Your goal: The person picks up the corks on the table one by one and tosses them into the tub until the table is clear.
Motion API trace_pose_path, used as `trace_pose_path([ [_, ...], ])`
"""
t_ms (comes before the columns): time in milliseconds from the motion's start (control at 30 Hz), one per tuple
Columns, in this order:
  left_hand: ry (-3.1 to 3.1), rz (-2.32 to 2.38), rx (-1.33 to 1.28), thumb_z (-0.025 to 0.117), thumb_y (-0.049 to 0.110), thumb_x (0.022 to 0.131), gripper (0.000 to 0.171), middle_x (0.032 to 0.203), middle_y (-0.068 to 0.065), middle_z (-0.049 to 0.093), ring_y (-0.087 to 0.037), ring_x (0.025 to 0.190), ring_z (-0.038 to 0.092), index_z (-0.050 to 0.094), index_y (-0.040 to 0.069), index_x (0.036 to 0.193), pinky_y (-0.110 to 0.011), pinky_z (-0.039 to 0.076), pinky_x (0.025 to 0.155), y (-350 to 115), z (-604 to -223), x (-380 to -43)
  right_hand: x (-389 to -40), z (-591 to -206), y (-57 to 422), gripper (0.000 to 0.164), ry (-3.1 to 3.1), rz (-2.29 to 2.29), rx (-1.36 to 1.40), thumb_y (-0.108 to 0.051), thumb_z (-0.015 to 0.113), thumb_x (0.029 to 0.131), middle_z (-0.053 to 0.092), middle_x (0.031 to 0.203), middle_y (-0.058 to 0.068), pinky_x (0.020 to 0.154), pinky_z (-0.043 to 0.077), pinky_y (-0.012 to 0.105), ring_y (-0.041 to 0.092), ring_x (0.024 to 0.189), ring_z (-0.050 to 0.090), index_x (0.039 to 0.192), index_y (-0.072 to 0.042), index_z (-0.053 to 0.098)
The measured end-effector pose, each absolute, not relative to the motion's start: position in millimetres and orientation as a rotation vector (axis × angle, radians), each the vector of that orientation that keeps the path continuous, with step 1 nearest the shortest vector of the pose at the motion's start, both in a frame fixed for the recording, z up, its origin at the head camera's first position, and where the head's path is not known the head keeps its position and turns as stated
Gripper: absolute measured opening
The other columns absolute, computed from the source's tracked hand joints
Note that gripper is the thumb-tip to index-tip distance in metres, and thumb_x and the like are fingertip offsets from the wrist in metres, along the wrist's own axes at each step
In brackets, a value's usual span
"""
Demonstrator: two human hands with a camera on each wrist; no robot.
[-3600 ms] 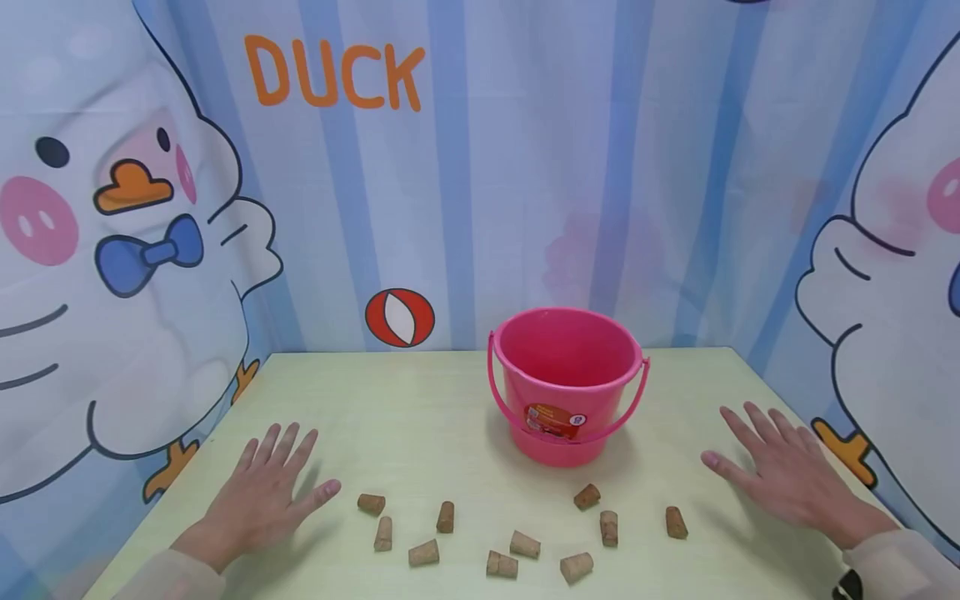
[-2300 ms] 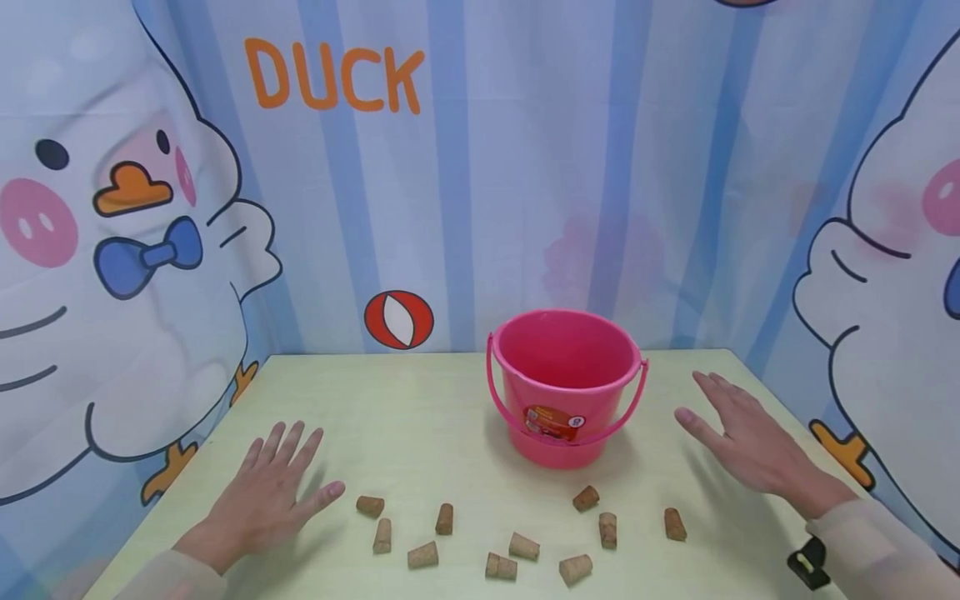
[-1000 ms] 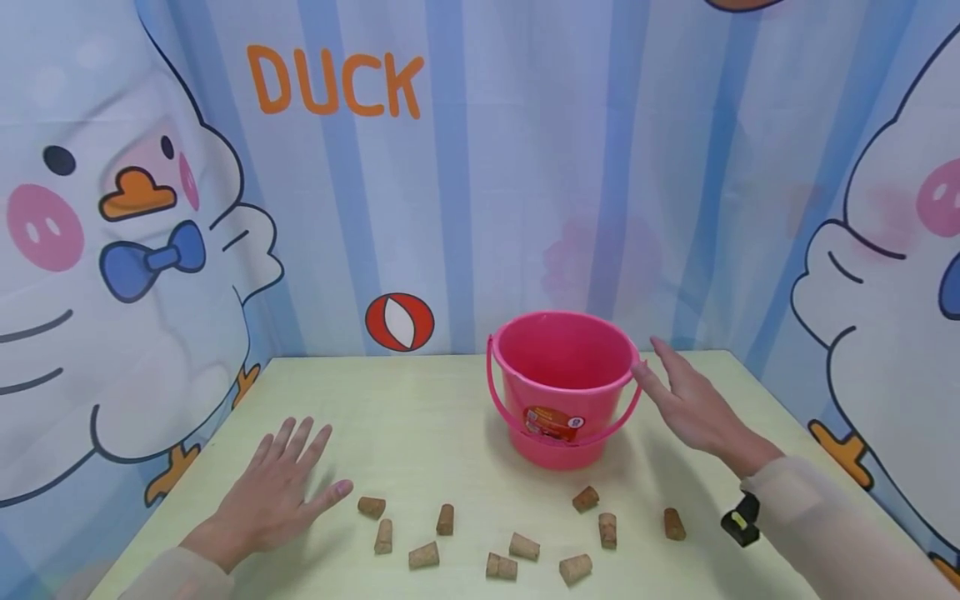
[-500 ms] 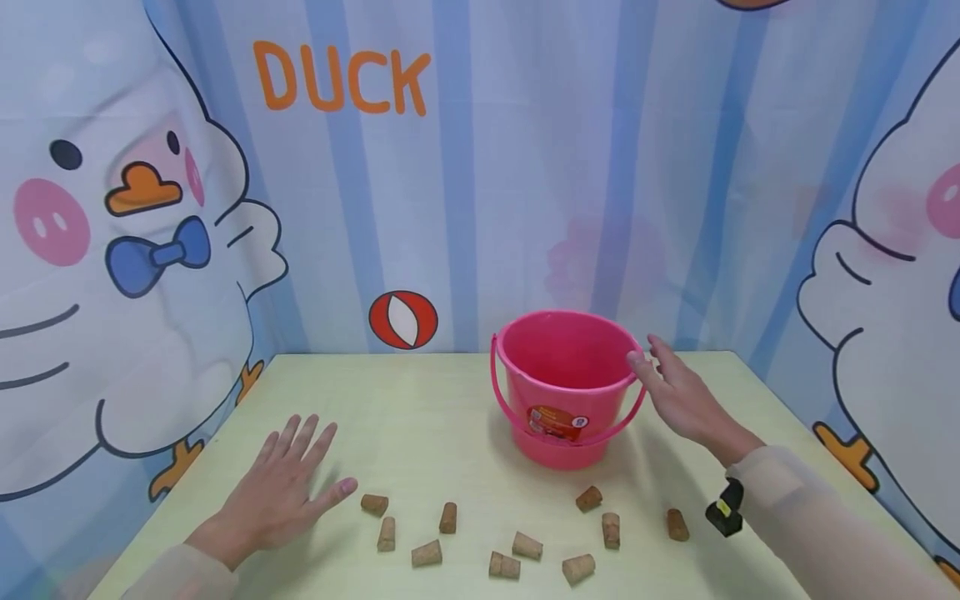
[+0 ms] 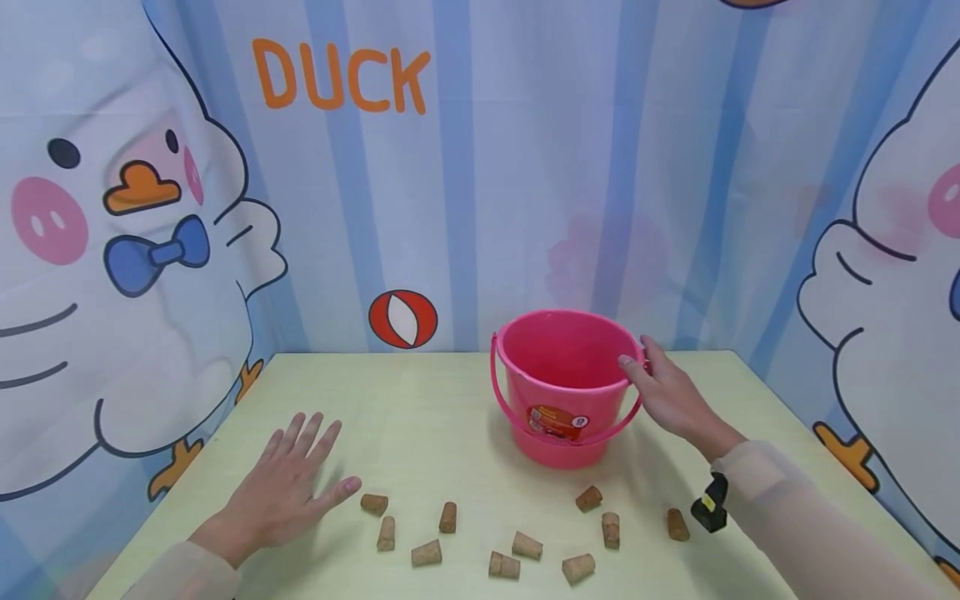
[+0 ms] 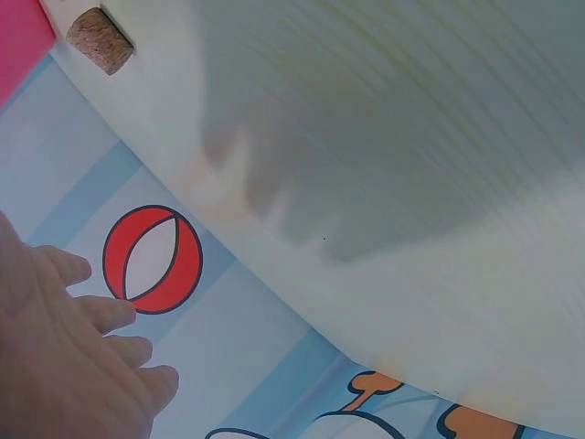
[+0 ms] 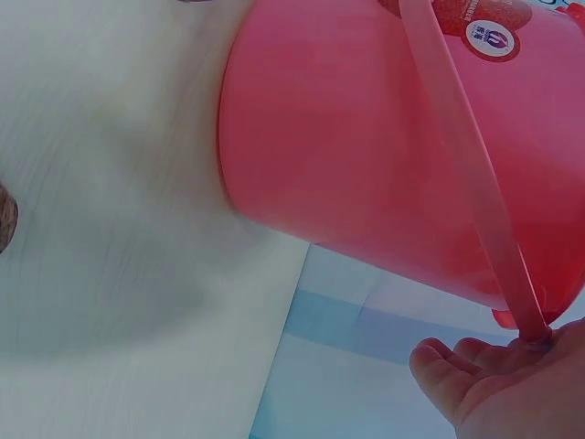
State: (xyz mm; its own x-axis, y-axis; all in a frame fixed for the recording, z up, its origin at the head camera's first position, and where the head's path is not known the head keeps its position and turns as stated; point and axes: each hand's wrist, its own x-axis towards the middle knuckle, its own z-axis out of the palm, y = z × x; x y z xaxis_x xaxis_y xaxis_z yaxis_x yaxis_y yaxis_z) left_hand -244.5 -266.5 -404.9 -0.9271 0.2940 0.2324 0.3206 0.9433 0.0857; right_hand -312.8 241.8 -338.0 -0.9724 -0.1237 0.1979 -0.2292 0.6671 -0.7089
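Note:
A pink bucket (image 5: 558,417) stands upright on the table, its handle hanging down across the front. At the bucket's right rim is my right hand (image 5: 675,404), thumb over the edge and fingers on the outer side, gripping it by the handle joint. In the right wrist view, curled fingers (image 7: 443,370) touch the end of the pink handle (image 7: 475,183). My left hand (image 5: 281,487) hovers over the table's left side, fingers spread and holding nothing. Nearest to it are two corks (image 5: 374,504) (image 5: 386,534).
Several more corks lie scattered along the front of the pale table (image 5: 420,417), including one cork (image 5: 677,525) under the right forearm. A striped curtain (image 5: 517,167) with printed ducks and a ball hangs behind and beside the table.
My right hand has moved left from the table's right side to the bucket's rim and closed on it. The left hand has drifted slightly right. Bucket and corks stay put.

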Motion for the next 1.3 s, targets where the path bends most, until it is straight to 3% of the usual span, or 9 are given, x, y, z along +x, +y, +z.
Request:
trace_pose_path([
  [333, -2.869, -0.207, -0.485, 0.051, 0.065, 0.098, 0.09, 0.163, -0.029, 0.027, -0.053, 0.15, 0.018, 0.034, 0.002, 0.159, -0.072, 0.017, 0.117, -265.5, -405.4, -244.8, -316.1, -340.2, 232.6, 0.081, -2.722, 1.311, 0.193, -0.038, 0.048, 0.107, 0.028, 0.162, 0.026, 0.1, 0.05, 0.062, 0.05, 0.143, 0.033, 0.165, -0.006, 0.001],
  [667, -2.87, -0.231, -0.488, 0.05, 0.067, 0.098, 0.09, 0.162, -0.028, 0.029, -0.053, 0.149, 0.02, 0.034, 0.003, 0.159, -0.072, 0.018, 0.116, -261.6, -405.0, -243.0, -318.2, -340.4, 229.5, 0.068, -2.694, 1.31, 0.198, -0.032, 0.046, 0.107, 0.043, 0.15, 0.023, 0.099, 0.052, 0.059, 0.045, 0.132, 0.047, 0.162, -0.007, 0.017],
  [933, -2.877, -0.226, -0.493, 0.05, 0.066, 0.098, 0.09, 0.162, -0.028, 0.03, -0.053, 0.149, 0.022, 0.034, 0.003, 0.159, -0.071, 0.021, 0.116, -259.4, -405.2, -242.7, -318.7, -341.2, 228.2, 0.065, -2.685, 1.311, 0.214, -0.031, 0.042, 0.107, 0.044, 0.15, 0.024, 0.101, 0.051, 0.059, 0.046, 0.131, 0.049, 0.162, -0.006, 0.017],
  [1300, -2.879, -0.24, -0.499, 0.049, 0.068, 0.098, 0.091, 0.163, -0.028, 0.028, -0.052, 0.149, 0.021, 0.033, 0.003, 0.159, -0.07, 0.02, 0.117, -257.8, -406.0, -242.6, -319.4, -340.8, 220.6, 0.056, -2.667, 1.342, 0.215, -0.028, 0.045, 0.107, 0.05, 0.143, 0.021, 0.098, 0.054, 0.055, 0.042, 0.126, 0.053, 0.157, -0.008, 0.03],
])
